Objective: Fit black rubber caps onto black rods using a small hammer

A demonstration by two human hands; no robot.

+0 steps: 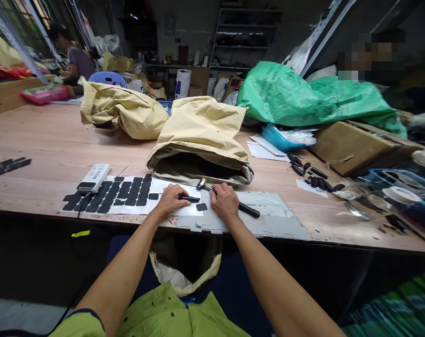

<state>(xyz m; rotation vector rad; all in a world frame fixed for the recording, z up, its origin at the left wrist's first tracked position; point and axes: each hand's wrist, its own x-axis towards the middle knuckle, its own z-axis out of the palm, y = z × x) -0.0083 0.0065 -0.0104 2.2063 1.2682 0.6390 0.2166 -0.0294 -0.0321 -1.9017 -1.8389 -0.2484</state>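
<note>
My left hand (171, 200) is closed on a small black elongated piece (189, 199) at the edge of a white sheet. Just right of that piece a dark rounded-square pad (201, 207) lies flat. My right hand (223, 200) is wrapped over the middle of a small hammer (249, 209); its metal head points up and left, its black handle reaches out to the right. Beneath the hammer is a worn grey board (274, 215). Left of my left hand, many similar black pads (109, 194) lie in rows on white paper (151, 204).
An open beige sack (205, 126) lies just beyond my hands, with another beige sack (128, 110) behind left. A white device (95, 178) with a cable sits left. At right are black pieces (316, 182), a cardboard box (356, 145) and a green sack (279, 93). Two people sit beyond.
</note>
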